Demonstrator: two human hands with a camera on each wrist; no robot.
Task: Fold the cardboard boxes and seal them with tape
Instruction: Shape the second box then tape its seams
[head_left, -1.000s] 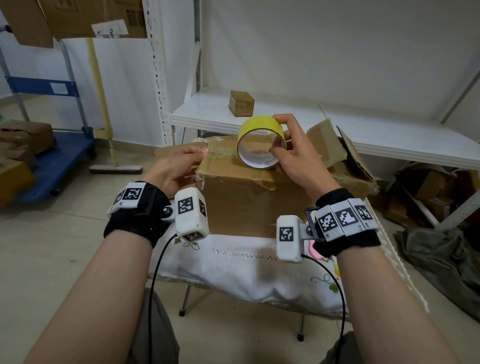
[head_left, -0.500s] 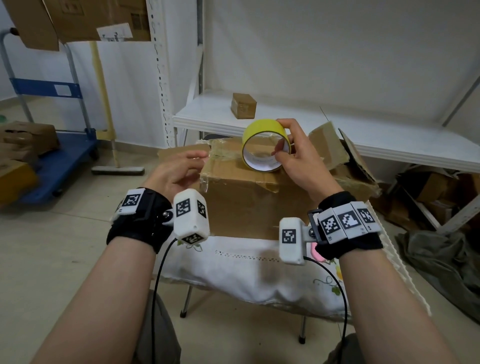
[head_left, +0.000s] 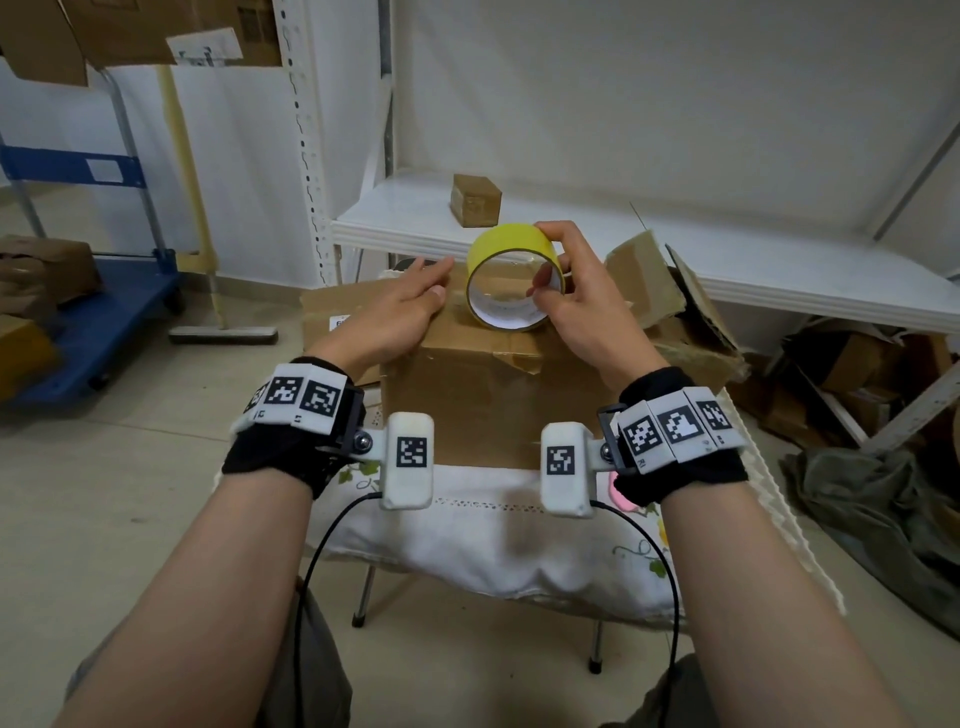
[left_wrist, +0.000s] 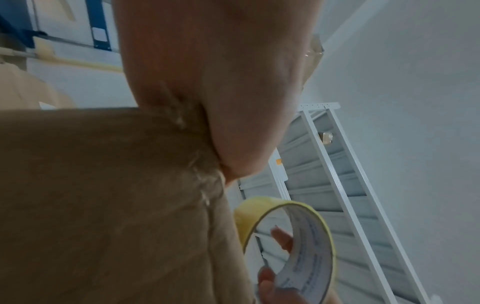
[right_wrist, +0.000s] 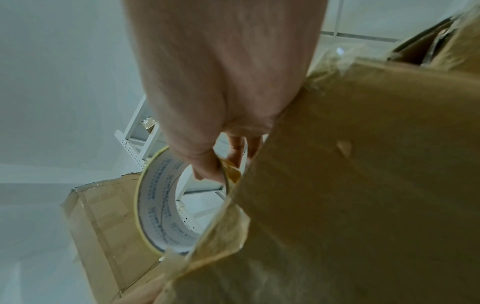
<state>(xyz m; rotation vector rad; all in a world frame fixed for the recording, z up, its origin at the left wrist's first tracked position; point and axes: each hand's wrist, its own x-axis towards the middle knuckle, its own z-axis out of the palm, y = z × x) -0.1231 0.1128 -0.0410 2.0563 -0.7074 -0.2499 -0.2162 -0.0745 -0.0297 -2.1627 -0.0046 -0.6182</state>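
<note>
- One yellow tape roll (head_left: 511, 283) is standing on the cardboard box (head_left: 483, 395), gripped by the right hand (head_left: 582, 306).
- The left hand (head_left: 400, 312) is lying flat, fingers straight, pressing the box top just beside the roll.
- One small box (head_left: 475, 200) is sitting on the shelf (head_left: 727, 260) behind.

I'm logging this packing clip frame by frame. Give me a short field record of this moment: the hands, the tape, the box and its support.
left hand: fingers straight, pressing flat on the box top
right hand: grips the tape roll, thumb inside the core
yellow tape roll: upright on edge over the box top
cardboard box: flaps closed, old clear tape on it
support: white embroidered cloth
</note>
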